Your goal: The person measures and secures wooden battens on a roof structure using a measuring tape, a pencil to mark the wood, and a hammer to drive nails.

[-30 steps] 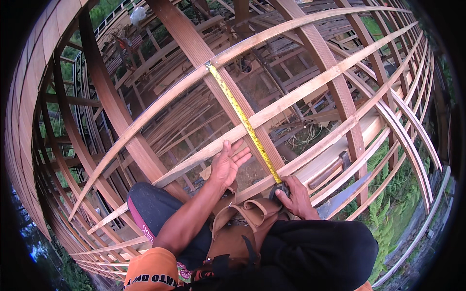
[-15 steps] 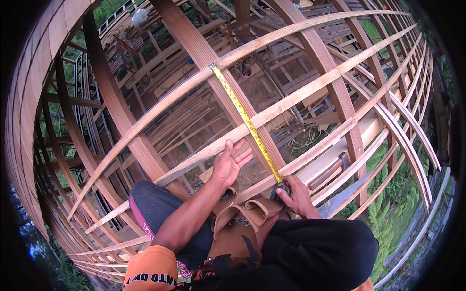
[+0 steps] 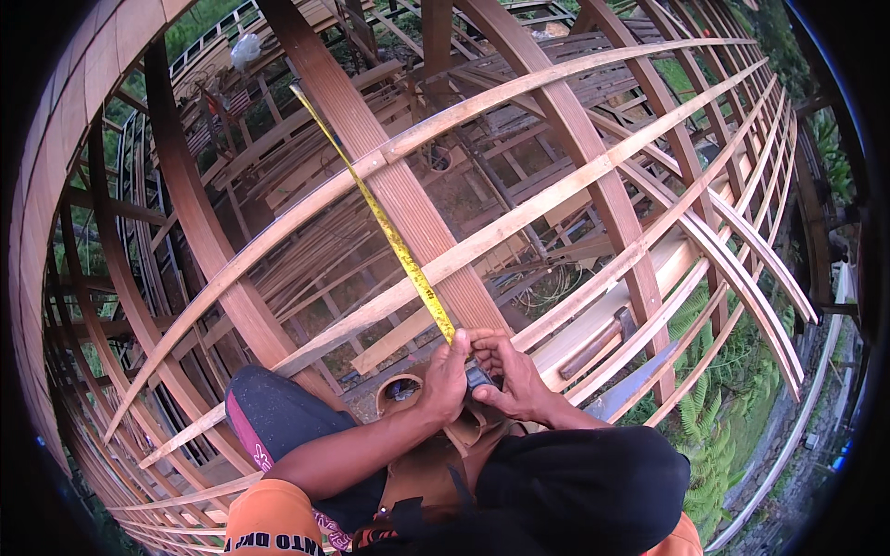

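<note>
**Head view: long yellow tape-measure blade (image 3: 406, 261), drawn out across timber**

Head view, sole feed on my monitor. Items as I find them:

- Blade: narrow, printed, running up and leftward from the person's lap. It crosses in front of two pale, slender wooden battens (image 3: 519, 222). Its far end lies beyond the upper one, near the left edge of a wide reddish-brown rafter (image 3: 399, 185). I cannot tell whether it touches the wood.
- Dark, compact tape case (image 3: 477, 378): at the blade's near end, between the hands, partly covered.
- Left hand (image 3: 445, 382): closed, thumb pressed on the blade just beside the case; its fingers are largely hidden from me.
- Right hand (image 3: 514, 382): curled round the case and gripping it, thumb across the near side.
- Brown leather tool pouch (image 3: 436, 486): in the lap, below the hands, a rounded pocket gaping on the left.
- Wooden-handled hammer with dark head (image 3: 593, 354): lying to the right of the hands, between battens.
- Flat grey tapering piece (image 3: 621, 394): below the hammer, partly behind battens.
- Green fern fronds (image 3: 709, 398): low on the right, beyond the frame.
- Crumpled whitish bag (image 3: 245, 51): upper left, well apart from the hands, among stacked timber.
</note>
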A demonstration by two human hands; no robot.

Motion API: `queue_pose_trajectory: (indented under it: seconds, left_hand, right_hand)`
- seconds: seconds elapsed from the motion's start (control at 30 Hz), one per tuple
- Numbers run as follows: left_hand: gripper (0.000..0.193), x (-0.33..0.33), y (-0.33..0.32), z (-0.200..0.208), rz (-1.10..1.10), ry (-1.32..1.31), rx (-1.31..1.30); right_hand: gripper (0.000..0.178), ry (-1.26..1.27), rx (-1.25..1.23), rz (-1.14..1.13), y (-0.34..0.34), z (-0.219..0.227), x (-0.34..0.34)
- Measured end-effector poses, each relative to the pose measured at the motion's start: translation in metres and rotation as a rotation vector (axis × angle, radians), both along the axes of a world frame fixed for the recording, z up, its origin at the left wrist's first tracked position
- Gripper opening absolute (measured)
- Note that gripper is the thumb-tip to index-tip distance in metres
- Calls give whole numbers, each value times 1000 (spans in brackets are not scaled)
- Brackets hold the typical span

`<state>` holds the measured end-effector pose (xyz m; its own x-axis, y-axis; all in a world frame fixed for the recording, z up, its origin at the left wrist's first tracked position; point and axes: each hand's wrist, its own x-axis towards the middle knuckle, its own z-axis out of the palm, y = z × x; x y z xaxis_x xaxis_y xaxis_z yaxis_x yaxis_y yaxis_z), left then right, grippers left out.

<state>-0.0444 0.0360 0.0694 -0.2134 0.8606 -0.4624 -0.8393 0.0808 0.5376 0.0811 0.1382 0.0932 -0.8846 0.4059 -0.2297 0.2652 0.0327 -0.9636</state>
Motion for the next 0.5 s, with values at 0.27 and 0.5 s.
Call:
queue_pose_trajectory:
  seconds: [0.27, 0.5]
  left_hand:
    - [46, -129, -8, 61, 448, 330, 35]
    - [46, -196, -15, 68, 675, 349, 37]
  right_hand:
    - [35, 676, 408, 102, 88, 221, -29]
    - [29, 576, 597, 437, 57, 292, -48]
